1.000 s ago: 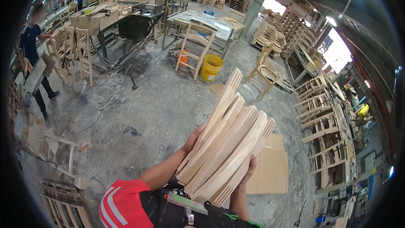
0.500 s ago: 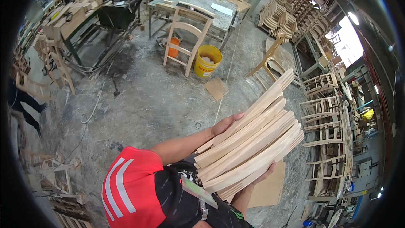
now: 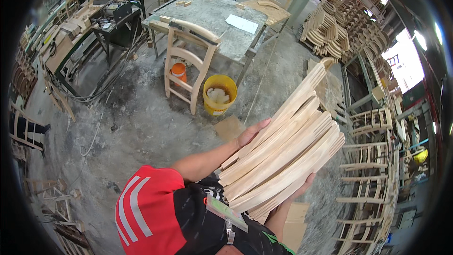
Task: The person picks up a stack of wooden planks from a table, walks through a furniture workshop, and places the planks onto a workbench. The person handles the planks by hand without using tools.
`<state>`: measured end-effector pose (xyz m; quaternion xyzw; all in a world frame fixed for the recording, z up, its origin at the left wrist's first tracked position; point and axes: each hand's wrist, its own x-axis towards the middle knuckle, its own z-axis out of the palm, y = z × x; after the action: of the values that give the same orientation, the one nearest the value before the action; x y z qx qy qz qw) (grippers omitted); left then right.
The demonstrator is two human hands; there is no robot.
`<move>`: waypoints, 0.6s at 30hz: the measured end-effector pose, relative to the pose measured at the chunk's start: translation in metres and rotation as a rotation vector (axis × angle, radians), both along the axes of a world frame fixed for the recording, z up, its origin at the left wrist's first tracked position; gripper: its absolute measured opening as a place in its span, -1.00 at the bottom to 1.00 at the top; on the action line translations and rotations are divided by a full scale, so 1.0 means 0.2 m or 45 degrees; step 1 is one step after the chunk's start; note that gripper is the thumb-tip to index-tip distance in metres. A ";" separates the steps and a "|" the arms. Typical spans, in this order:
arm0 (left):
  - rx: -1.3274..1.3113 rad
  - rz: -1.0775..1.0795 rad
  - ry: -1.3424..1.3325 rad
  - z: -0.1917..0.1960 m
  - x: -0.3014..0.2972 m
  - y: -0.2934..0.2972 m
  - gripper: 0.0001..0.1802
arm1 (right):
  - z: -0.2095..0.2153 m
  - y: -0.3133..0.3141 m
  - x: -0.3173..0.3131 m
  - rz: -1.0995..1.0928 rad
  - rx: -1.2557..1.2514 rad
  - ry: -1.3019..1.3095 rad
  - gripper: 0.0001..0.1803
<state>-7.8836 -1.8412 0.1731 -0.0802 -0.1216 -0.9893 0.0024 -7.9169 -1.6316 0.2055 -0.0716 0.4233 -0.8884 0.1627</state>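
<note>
I carry a stack of several curved pale wooden slats (image 3: 283, 151) against my chest, its far end pointing up and to the right. My left hand (image 3: 251, 133) lies on top of the stack near its upper left edge. Under the lower right side, my right hand (image 3: 302, 186) supports the stack, with only fingertips showing. My red and black shirt (image 3: 155, 212) fills the lower middle of the view.
An unfinished wooden chair frame (image 3: 188, 61) stands ahead beside a yellow bucket (image 3: 219, 94) and an orange bucket (image 3: 178, 72). Behind them is a grey work table (image 3: 212, 16). Racks of chair frames (image 3: 373, 160) line the right; benches and cables lie left.
The view has swung toward the table and chair, which are now closer. The slat stack has tilted lower and more to the right, still held in both hands.
</note>
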 end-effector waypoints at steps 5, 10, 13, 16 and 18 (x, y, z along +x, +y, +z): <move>-0.101 0.250 -0.092 -0.09 -0.62 -0.39 -0.33 | 0.04 -0.44 -0.67 0.049 0.045 0.073 -0.17; -0.075 0.299 -0.056 -0.19 -1.35 -0.84 -0.35 | -0.09 -0.88 -1.45 0.109 0.082 0.103 -0.15; -0.110 0.290 -0.059 -0.14 -1.82 -1.11 -0.36 | -0.11 -1.14 -1.92 0.032 0.104 0.117 -0.15; -0.073 0.193 -0.038 -0.06 -2.24 -1.35 -0.36 | -0.06 -1.35 -2.29 -0.047 0.073 0.126 -0.15; -0.091 0.166 -0.104 -0.04 -2.47 -1.55 -0.36 | 0.07 -1.58 -2.46 -0.021 0.086 0.067 -0.15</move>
<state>-8.3768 -2.1515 0.1646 -0.0319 -0.1616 -0.9846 0.0589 -8.4087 -1.9483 0.2188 -0.0857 0.4579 -0.8727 0.1465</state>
